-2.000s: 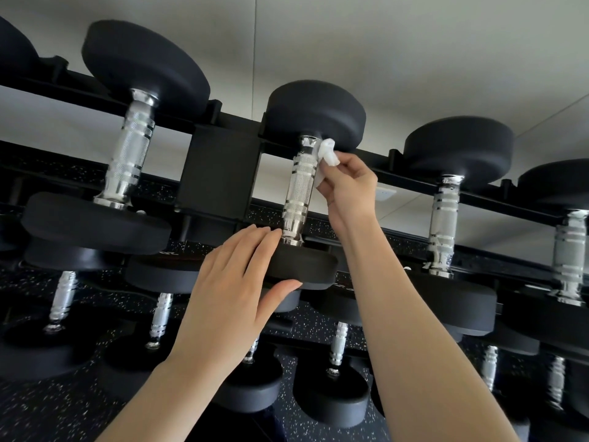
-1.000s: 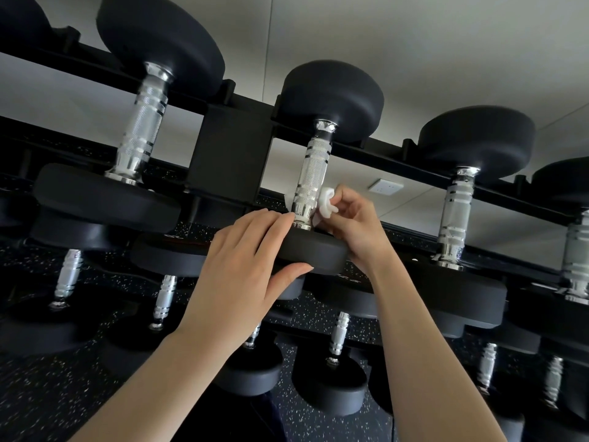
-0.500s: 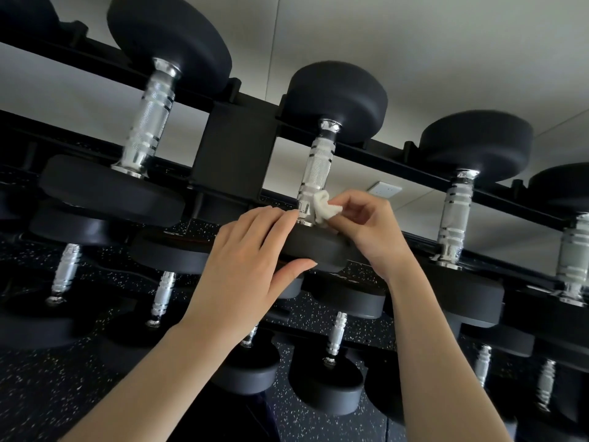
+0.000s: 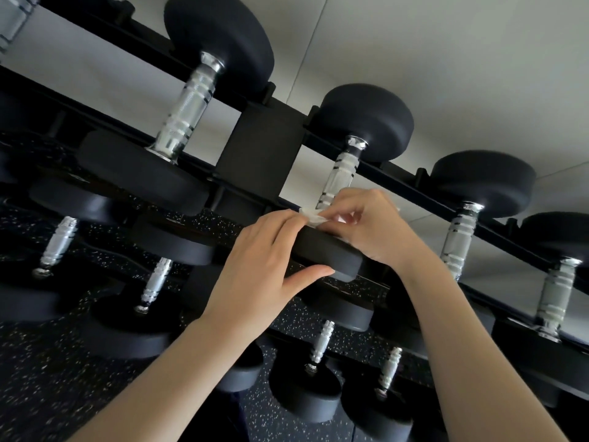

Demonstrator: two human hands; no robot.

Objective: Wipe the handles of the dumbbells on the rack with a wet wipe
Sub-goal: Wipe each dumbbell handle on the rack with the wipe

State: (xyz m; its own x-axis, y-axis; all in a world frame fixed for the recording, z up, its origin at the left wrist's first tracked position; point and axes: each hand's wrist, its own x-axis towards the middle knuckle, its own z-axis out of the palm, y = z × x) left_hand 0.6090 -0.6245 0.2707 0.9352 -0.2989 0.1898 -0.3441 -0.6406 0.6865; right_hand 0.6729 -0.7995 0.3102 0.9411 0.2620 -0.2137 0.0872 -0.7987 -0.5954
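**liftlurker:** ok so what's each hand actually doing here?

**rackwiper:** right hand [image 4: 373, 229] has its fingers curled in, pinching a crumpled white wet wipe [image 4: 314, 217] at the bottom end of the chrome handle [image 4: 338, 173], where it meets the near head [image 4: 328, 252]. left hand [image 4: 261, 269] grips that same head, with the fingers laid over the top and the thumb tucked under the rim. its fingertips end just beside the wipe.

**liftlurker:** and which one is that?

**rackwiper:** it's the dumbbell [image 4: 363, 122] on the top tier of the black rack [image 4: 395, 175], just right of the boxy centre block [image 4: 261, 151]. it lies tilted across the rails, with the far head up against the white wall [image 4: 446, 59]. the bigger neighbour [image 4: 188, 110] sits left of the block, and another neighbour [image 4: 460, 240] sits off to the right. both have knurled chrome handles and neither is touched by a hand. the lower tiers hold more dumbbells, kinda blurry, and there's black speckled floor [image 4: 47, 378] below.
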